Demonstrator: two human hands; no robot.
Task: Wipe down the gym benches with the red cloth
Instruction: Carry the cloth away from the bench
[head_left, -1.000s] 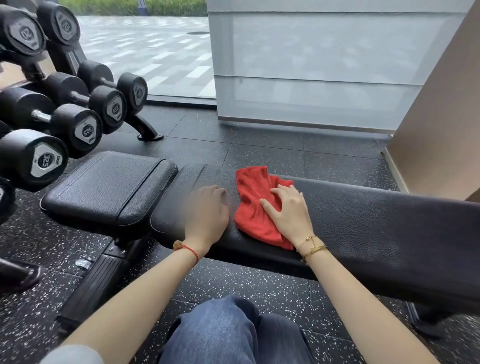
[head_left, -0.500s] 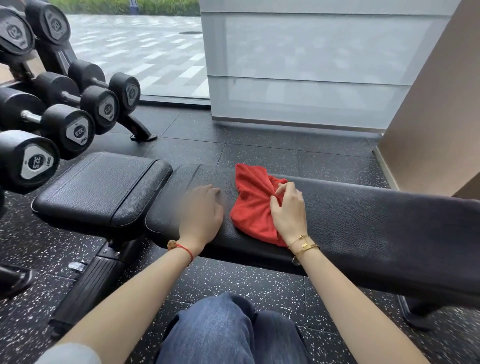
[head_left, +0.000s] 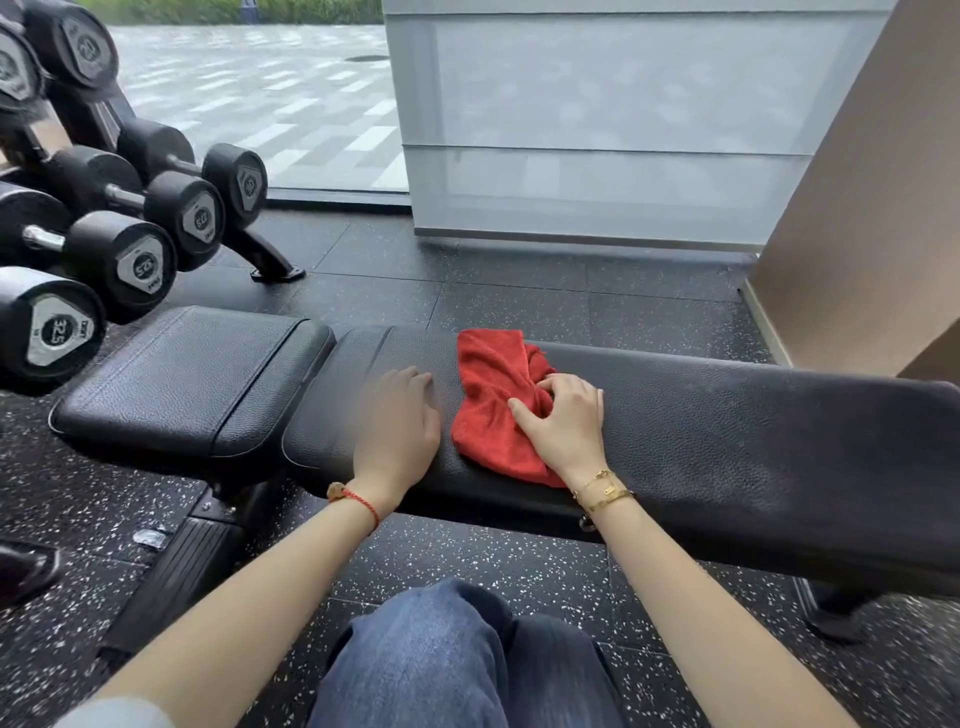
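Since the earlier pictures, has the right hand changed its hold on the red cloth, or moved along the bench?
Yes. The right hand lay flat on the red cloth earlier; its fingers now bunch it. Against the bench seam, it has barely shifted.

Both my arms reach straight out in front of me. My left hand lies flat, palm down, fingers together. My right hand sits close beside it with its fingers curled, bunching up the red cloth.
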